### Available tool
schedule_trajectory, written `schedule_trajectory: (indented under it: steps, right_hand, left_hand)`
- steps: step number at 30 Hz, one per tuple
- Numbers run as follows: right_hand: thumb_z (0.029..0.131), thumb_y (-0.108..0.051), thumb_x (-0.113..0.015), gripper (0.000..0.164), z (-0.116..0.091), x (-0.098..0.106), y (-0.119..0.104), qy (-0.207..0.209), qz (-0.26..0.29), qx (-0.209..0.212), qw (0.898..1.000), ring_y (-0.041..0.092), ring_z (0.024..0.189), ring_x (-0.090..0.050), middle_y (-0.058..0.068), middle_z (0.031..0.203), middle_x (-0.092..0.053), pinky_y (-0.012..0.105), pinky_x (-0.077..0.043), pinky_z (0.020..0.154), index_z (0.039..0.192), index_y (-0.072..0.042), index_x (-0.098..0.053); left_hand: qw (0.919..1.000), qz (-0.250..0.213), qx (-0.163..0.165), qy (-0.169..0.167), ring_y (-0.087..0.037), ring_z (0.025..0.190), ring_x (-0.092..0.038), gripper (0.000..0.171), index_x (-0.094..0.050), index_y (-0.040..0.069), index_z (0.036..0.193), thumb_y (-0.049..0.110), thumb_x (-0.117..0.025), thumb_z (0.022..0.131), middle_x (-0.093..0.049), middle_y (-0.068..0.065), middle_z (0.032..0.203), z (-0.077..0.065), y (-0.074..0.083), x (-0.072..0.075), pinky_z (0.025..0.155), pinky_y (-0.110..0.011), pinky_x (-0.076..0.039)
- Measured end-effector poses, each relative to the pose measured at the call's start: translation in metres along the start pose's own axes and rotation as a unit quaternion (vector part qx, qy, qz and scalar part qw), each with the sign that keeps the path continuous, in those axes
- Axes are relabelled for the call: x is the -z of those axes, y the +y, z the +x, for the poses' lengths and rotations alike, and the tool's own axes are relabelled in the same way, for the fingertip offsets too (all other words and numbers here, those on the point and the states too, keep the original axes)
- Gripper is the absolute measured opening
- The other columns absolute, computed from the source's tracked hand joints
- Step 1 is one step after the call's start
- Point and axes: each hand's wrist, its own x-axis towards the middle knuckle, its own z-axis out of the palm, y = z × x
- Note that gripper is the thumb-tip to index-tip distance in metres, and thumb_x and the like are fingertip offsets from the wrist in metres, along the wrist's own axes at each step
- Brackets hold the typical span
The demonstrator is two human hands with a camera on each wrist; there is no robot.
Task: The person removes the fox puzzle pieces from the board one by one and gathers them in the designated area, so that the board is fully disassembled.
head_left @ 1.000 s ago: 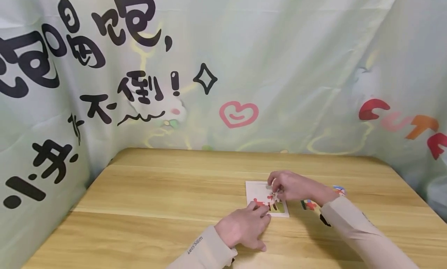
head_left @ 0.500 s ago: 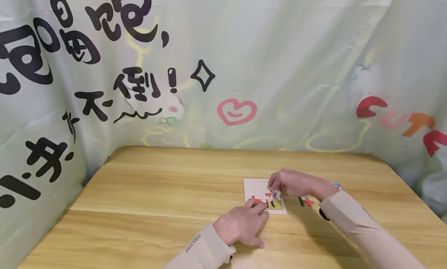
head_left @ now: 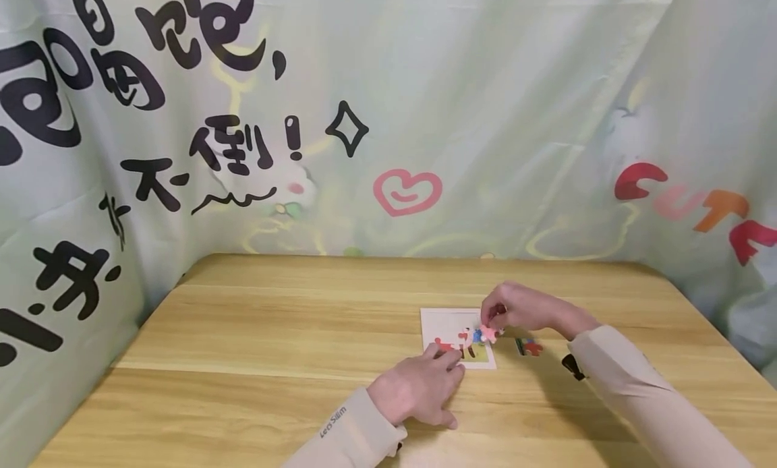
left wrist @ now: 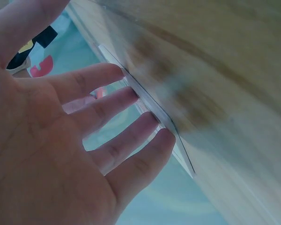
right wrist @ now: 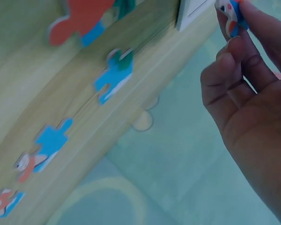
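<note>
A white square jigsaw board (head_left: 434,323) lies on the wooden table, with some coloured pieces (head_left: 473,350) laid along its near right part. My left hand (head_left: 417,388) is flat and spread, its fingertips resting at the board's near edge. In the left wrist view, that hand's fingers (left wrist: 143,166) reach straight to the board's thin side. Over the board's right edge, my right hand (head_left: 516,307) pinches a jigsaw piece (head_left: 488,334) between thumb and fingers. The right wrist view shows this piece (right wrist: 232,19) with white, blue and orange-red on it.
Right of the board lies a red and green jigsaw piece (head_left: 531,347). The right wrist view shows several loose pieces on the wood, among them a blue and green one (right wrist: 116,77) and a blue one with a white head (right wrist: 50,143). Printed cloth (head_left: 516,117) hangs behind the table.
My right hand has shifted a little right and lifted off the board's pieces; the pinched piece now shows below its fingers. My left hand stays at the near edge.
</note>
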Motion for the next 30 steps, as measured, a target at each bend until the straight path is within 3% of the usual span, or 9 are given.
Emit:
schedule_trajectory:
  steps: [7,12,17,25,30]
  right_hand:
    - [0.083,0.019,-0.065,0.024,-0.013,0.006,0.007,0.017,-0.051,0.047,0.997,0.012,0.073,-0.067,0.004,0.080,-0.073,0.029,-0.057,0.066,0.085,0.000,-0.079]
    - [0.086,0.019,-0.063,0.024,-0.025,0.011,0.012,0.016,-0.041,0.009,0.999,0.012,0.075,-0.066,0.004,0.083,-0.073,0.030,-0.058,0.067,0.087,0.001,-0.078]
    - [0.087,0.019,-0.057,0.027,-0.041,0.012,0.017,-0.002,-0.005,-0.047,0.999,0.003,0.068,-0.053,-0.005,0.078,-0.066,0.026,-0.050,0.062,0.082,-0.004,-0.070]
    - [0.079,0.025,-0.057,0.034,-0.065,0.010,0.029,0.016,-0.010,-0.028,0.999,0.001,0.074,-0.054,-0.007,0.083,-0.065,0.025,-0.050,0.061,0.081,-0.006,-0.072]
    - [0.080,0.021,-0.061,0.029,-0.075,0.009,0.034,0.024,-0.016,-0.050,0.998,0.001,0.073,-0.053,-0.008,0.085,-0.066,0.025,-0.050,0.061,0.083,-0.006,-0.071]
  left_hand:
    - [1.0000,-0.009,-0.003,0.000,-0.019,0.140,-0.036,0.078,-0.049,0.017,0.150,0.058,-0.072,0.087,-0.033,0.004,0.161,-0.002,0.000,-0.001,0.100,-0.024,-0.047]
    - [0.9999,-0.012,-0.003,0.003,-0.020,0.140,-0.036,0.078,-0.050,0.016,0.149,0.057,-0.072,0.087,-0.033,0.004,0.161,-0.002,-0.001,-0.001,0.100,-0.024,-0.048]
    - [0.9999,-0.013,-0.002,0.003,-0.020,0.140,-0.036,0.078,-0.050,0.017,0.149,0.057,-0.073,0.087,-0.033,0.004,0.161,0.000,-0.002,-0.001,0.099,-0.024,-0.048]
    - [0.9999,-0.013,0.001,0.004,-0.019,0.139,-0.037,0.076,-0.052,0.018,0.148,0.057,-0.073,0.087,-0.033,0.005,0.160,0.000,-0.001,0.000,0.097,-0.024,-0.049]
    - [0.9999,-0.005,-0.007,0.010,-0.018,0.137,-0.038,0.073,-0.053,0.017,0.146,0.057,-0.073,0.087,-0.036,0.004,0.158,-0.001,-0.001,-0.001,0.100,-0.021,-0.046]
